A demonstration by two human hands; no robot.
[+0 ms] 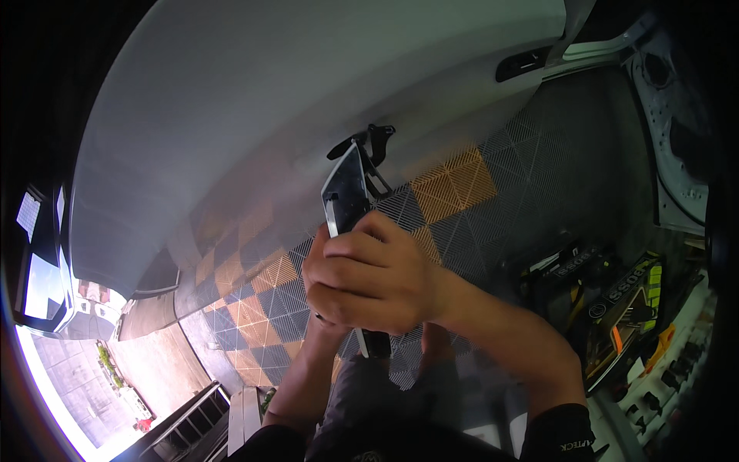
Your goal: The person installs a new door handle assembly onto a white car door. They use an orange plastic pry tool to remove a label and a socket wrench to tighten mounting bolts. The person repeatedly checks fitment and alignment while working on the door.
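A long narrow trim piece [345,189], dark on its inner face with a pale edge, stands tilted in front of me, its pointed end away from me. My right hand [369,273] wraps round its middle, fingers closed. My left hand [315,258] is behind the right one and mostly hidden; its visible part is closed against the same piece. The trim's lower end [375,344] shows below my hands. Just beyond its tip, a black bracket-like part [379,144] appears against the light grey car side [308,69]; I cannot tell whether they touch.
A dark door handle recess [523,64] is at the upper right. Grey and orange slatted tiles [454,185] cover the floor. Black tool cases [623,308] and a white panel with black clips [685,369] lie lower right, below a bare metal door frame [677,131]. A ladder [188,423] lies lower left.
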